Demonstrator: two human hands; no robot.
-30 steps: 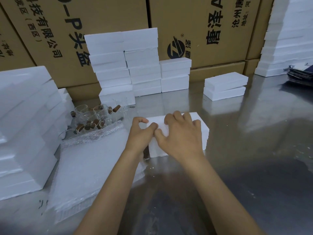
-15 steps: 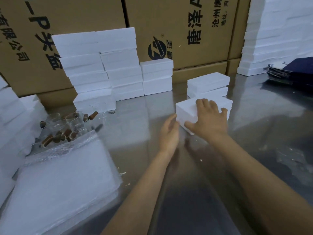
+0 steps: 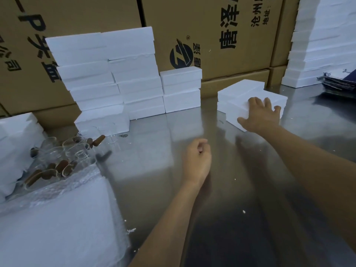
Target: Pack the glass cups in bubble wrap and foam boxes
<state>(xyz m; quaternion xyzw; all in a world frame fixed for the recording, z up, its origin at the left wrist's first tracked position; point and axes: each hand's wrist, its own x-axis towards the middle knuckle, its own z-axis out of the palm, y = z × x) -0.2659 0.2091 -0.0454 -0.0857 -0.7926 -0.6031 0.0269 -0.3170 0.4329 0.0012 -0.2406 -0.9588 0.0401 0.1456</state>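
A closed white foam box [image 3: 236, 110] sits on the steel table at the right, against a low stack of two foam boxes [image 3: 239, 89]. My right hand [image 3: 259, 114] lies on top of it with spread fingers, thumb down its near side. Hovering over the bare table nearer to me, my left hand [image 3: 197, 160] has loosely curled fingers and holds nothing. Several glass cups with brown wooden handles [image 3: 63, 157] lie in a cluster at the left. A stack of bubble wrap sheets [image 3: 57, 218] lies in front of them.
Tall stacks of foam boxes [image 3: 107, 78] stand at the back against printed cardboard cartons [image 3: 221, 35]. More foam stacks [image 3: 316, 45] rise at the far right, beside a pile of dark flat items [image 3: 341, 83]. Foam pieces [image 3: 15, 143] stand at the left edge. White crumbs dot the table.
My right hand has pushed the foam box farther right, up against the low stack. My left hand has let go of the box and drawn back, its fingers now curled.
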